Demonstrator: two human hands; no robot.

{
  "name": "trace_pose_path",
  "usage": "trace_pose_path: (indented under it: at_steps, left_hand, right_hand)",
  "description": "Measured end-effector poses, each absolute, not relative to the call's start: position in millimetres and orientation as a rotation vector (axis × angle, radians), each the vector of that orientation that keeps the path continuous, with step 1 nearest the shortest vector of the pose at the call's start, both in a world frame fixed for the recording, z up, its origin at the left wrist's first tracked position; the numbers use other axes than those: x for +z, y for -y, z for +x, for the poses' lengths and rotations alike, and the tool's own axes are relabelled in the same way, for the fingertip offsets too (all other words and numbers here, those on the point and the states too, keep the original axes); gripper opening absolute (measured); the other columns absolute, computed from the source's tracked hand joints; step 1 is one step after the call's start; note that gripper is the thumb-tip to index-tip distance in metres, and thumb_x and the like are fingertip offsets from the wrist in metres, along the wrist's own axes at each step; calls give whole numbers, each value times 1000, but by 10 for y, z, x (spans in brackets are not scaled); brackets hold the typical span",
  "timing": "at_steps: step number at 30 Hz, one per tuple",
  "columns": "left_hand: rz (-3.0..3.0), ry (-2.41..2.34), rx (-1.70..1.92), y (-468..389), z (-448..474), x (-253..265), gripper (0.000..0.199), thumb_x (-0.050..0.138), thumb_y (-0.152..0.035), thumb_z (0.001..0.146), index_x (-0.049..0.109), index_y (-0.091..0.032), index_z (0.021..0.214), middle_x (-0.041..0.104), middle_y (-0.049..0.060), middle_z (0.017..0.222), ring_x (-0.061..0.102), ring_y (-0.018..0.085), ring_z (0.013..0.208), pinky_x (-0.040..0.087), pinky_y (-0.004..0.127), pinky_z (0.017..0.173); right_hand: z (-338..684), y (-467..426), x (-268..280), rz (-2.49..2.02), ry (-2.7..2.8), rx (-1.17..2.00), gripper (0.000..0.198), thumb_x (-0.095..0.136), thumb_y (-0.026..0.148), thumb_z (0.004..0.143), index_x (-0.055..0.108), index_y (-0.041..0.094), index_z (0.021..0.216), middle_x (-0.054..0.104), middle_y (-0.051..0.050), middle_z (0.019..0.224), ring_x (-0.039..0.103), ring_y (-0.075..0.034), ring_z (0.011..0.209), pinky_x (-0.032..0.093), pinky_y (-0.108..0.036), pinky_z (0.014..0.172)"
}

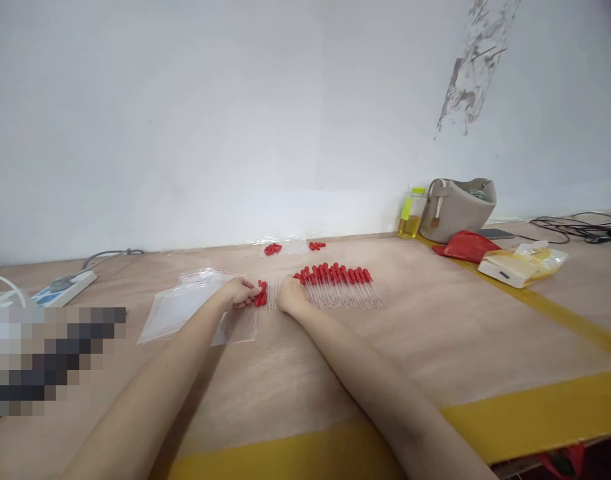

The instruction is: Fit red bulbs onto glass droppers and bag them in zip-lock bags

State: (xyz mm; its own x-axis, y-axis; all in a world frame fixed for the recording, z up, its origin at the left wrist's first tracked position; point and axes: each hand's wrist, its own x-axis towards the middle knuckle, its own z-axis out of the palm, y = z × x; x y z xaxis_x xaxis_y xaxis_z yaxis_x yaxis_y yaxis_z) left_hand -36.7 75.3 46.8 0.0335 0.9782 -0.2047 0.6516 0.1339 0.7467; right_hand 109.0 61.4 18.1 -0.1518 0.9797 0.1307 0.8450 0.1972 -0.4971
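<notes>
At the middle of the table, my left hand [241,292] has its fingertips pinched together at the edge of a small cluster of red rubber bulbs [260,294]. Just right of those bulbs lie several thin clear tubes [272,295]. My right hand [290,295] is closed over the near side of these tubes, its fingertips hidden, so what it grips cannot be made out. Beside it stretches a row of droppers [335,283], red bulbs pointing to the wall and clear stems towards me. Clear plastic bags [178,307] lie left of my left hand, partly under my forearm.
Against the wall are two small piles of red bulbs [272,249] on clear plastic. At right stand a bottle of yellow liquid [409,217] and a grey bag [458,212], near a red pouch [468,247] and a tissue pack [520,265]. A power strip [65,289] lies left.
</notes>
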Motion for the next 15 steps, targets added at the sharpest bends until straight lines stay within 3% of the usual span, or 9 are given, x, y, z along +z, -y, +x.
trace_pose_path:
  at_steps: [4,9,12,15]
  left_hand:
    - [1514,-1613,560,-799,-413,464,38,76,-40,41,51,-15,53,42,-6,39,33,5,34,19,20,36]
    - [1465,-1552,654,-721,-520,537,35,75,-34,46,57,-15,70,47,-5,47,42,7,42,30,20,42]
    - [1477,-1481,758,-536,-549,611,37,71,-32,51,58,-16,82,53,-4,56,48,8,51,39,21,51]
    - [1565,-1310,897,-276,-460,604,32,68,-33,56,58,-16,82,59,-1,67,54,10,61,42,22,59]
  right_hand:
    - [1049,-570,235,-1852,1997,422,40,46,7,71,49,-4,110,60,-26,95,60,-29,83,45,-34,60]
    - [1243,-338,303,-1830,2043,353,32,45,4,72,55,2,102,59,-23,94,59,-26,84,44,-32,63]
    - [1573,-135,264,-1770,2069,227,24,46,9,73,57,7,95,54,-20,99,56,-25,87,43,-34,69]
    - [1945,34,160,-1419,2145,9,20,40,12,80,56,11,91,52,-12,91,51,-18,87,40,-31,76]
